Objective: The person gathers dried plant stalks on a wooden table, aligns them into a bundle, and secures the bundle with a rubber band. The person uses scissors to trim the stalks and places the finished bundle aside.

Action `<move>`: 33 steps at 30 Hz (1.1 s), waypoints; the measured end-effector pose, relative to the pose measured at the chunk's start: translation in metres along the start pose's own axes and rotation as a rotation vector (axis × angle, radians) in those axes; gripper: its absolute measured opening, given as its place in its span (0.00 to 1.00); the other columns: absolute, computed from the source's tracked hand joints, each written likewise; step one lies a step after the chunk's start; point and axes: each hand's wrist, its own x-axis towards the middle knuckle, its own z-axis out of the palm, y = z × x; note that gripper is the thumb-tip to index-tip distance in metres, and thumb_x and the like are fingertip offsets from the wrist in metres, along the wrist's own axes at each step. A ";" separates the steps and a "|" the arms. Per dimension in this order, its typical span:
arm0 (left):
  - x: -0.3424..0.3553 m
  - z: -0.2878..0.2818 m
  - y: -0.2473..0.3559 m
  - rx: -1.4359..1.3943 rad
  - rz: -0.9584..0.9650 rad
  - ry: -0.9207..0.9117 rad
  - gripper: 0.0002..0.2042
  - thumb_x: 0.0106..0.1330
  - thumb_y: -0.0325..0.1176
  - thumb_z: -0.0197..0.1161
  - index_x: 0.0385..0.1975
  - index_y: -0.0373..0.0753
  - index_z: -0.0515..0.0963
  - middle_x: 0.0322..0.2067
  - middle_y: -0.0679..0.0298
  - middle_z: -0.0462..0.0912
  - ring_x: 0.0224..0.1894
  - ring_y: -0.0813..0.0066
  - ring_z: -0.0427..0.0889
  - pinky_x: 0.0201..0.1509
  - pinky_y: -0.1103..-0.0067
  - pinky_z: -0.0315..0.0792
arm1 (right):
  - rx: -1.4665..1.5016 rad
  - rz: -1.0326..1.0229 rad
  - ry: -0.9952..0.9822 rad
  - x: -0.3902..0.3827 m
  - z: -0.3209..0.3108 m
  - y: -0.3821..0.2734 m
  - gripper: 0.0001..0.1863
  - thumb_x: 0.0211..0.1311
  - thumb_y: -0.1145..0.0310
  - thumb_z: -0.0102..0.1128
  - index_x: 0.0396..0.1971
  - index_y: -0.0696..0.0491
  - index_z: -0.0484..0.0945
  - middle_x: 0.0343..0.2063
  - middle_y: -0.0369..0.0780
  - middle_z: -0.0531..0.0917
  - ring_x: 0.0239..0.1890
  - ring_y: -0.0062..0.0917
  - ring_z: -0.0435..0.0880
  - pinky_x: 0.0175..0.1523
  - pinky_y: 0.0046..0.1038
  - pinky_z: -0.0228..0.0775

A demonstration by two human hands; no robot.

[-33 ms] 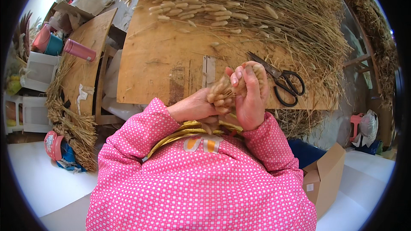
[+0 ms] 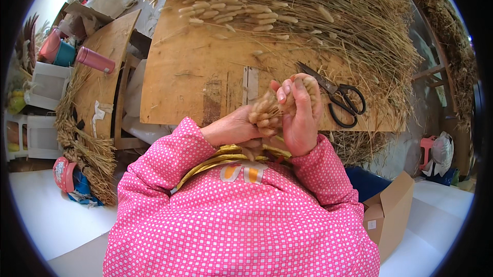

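The bunch [image 2: 265, 116] sits at nine o'clock from your right hand [image 2: 302, 120], which curls around part of it; your left hand [image 2: 237, 126] grasps it too, fingertips hidden. From your right hand, scissors [image 2: 333, 89] lie at two o'clock, stalks [image 2: 328, 25] at twelve on the table [image 2: 179, 53].

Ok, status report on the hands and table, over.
Right hand closed around fluffy grass bunch. Left hand against it, grip partly hidden. Scissors on table beside right hand.
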 end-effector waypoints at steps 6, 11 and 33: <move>0.002 0.000 0.000 0.063 0.041 0.038 0.17 0.68 0.23 0.62 0.55 0.45 0.70 0.35 0.76 0.71 0.38 0.88 0.70 0.41 0.86 0.72 | -0.049 -0.041 -0.035 0.002 -0.005 0.006 0.05 0.78 0.67 0.50 0.45 0.52 0.72 0.32 0.32 0.73 0.34 0.16 0.74 0.64 0.36 0.69; 0.003 0.001 0.001 -0.053 0.057 0.042 0.17 0.68 0.24 0.65 0.54 0.41 0.72 0.42 0.72 0.78 0.44 0.85 0.74 0.48 0.85 0.74 | 0.001 -0.042 -0.023 0.001 -0.004 0.007 0.05 0.76 0.69 0.52 0.45 0.54 0.72 0.33 0.33 0.76 0.34 0.16 0.75 0.60 0.32 0.73; 0.006 0.001 0.009 0.168 0.061 0.084 0.15 0.64 0.24 0.67 0.49 0.38 0.73 0.39 0.72 0.78 0.42 0.84 0.73 0.44 0.82 0.74 | 0.145 0.011 0.001 0.003 -0.005 0.002 0.06 0.75 0.71 0.55 0.45 0.55 0.73 0.33 0.33 0.77 0.34 0.18 0.77 0.65 0.34 0.71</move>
